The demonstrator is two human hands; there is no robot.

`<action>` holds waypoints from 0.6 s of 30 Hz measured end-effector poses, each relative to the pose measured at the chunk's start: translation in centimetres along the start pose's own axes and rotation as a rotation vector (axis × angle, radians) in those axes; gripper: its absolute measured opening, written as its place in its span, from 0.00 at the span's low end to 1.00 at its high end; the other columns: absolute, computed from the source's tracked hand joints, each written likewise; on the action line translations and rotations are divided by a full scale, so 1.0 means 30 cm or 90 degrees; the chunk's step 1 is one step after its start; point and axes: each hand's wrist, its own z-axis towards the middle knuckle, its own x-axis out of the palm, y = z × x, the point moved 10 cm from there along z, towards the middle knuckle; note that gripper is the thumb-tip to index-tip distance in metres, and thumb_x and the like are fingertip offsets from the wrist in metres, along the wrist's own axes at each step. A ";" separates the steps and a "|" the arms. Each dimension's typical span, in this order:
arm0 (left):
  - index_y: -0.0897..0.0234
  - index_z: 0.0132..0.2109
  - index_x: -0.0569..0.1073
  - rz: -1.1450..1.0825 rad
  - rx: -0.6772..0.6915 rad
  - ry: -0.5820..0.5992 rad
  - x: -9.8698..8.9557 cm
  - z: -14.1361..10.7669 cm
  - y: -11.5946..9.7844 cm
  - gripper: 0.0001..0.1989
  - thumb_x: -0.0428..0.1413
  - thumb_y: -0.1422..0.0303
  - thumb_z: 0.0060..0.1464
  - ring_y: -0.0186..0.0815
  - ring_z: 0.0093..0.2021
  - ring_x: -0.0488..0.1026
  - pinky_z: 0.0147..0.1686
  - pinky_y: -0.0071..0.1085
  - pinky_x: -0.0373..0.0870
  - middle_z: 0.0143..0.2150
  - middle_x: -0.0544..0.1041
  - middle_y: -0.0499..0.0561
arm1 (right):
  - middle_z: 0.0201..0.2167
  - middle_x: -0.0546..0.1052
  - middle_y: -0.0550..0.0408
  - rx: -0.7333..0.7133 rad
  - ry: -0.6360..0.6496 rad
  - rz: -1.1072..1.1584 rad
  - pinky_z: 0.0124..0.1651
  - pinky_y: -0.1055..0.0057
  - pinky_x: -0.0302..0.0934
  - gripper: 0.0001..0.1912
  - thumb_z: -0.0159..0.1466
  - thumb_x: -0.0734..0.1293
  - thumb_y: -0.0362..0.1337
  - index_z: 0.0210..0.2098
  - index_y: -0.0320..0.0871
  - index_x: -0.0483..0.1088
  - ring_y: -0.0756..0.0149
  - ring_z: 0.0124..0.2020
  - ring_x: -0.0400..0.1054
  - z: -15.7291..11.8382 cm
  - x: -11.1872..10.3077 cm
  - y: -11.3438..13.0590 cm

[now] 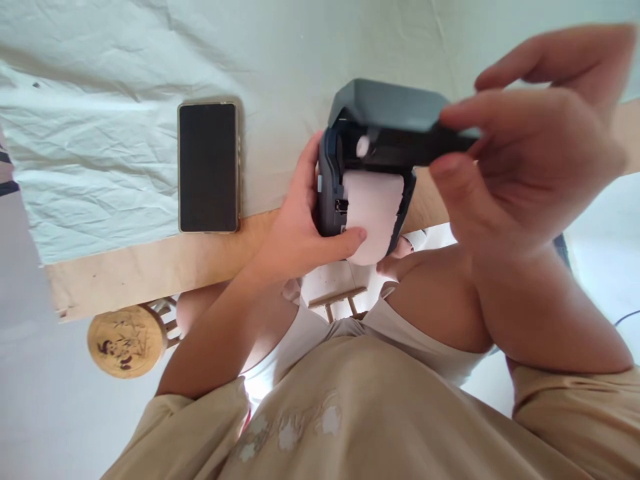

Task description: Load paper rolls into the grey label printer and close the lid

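A dark grey device (327, 180), which looks like a small label or receipt printer, is held near the table's front edge with its lid (390, 107) raised. White paper (375, 213) comes out of it toward my body. My left hand (310, 227) is wrapped round the device's left side, its thumb resting on the paper. At the lid's right end, my right hand (520, 147) pinches the edge between thumb and fingers; it is slightly blurred. Part of the device's inside is in shadow.
A black tablet or phone in a clear case (207, 168) lies on the pale green cloth (280, 60) to the left. Bare wood (150, 267) runs along the table's front edge. A round wooden stool (127, 341) stands at the lower left, and my legs are below the table edge.
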 end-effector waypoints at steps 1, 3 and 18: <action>0.55 0.57 0.53 -0.009 0.003 -0.004 -0.006 0.002 0.010 0.43 0.62 0.69 0.32 0.39 0.49 0.66 0.44 0.35 0.69 0.55 0.61 0.53 | 0.45 0.61 0.58 -0.037 -0.025 -0.021 0.33 0.84 0.63 0.17 0.55 0.66 0.39 0.45 0.53 0.66 0.75 0.48 0.59 -0.002 -0.004 0.019; 0.53 0.56 0.53 -0.032 0.011 -0.015 -0.016 0.002 0.021 0.43 0.63 0.69 0.31 0.39 0.47 0.66 0.43 0.35 0.70 0.53 0.62 0.52 | 0.41 0.63 0.55 -0.088 0.002 -0.053 0.28 0.82 0.61 0.15 0.51 0.68 0.33 0.39 0.46 0.69 0.82 0.34 0.60 -0.006 0.025 0.043; 0.56 0.49 0.64 -0.192 -0.014 -0.066 -0.003 -0.026 -0.019 0.21 0.58 0.67 0.45 0.31 0.39 0.69 0.34 0.25 0.69 0.40 0.68 0.49 | 0.59 0.51 0.55 0.185 0.252 0.212 0.20 0.83 0.57 0.40 0.52 0.68 0.37 0.56 0.58 0.42 0.89 0.24 0.58 -0.083 0.167 -0.052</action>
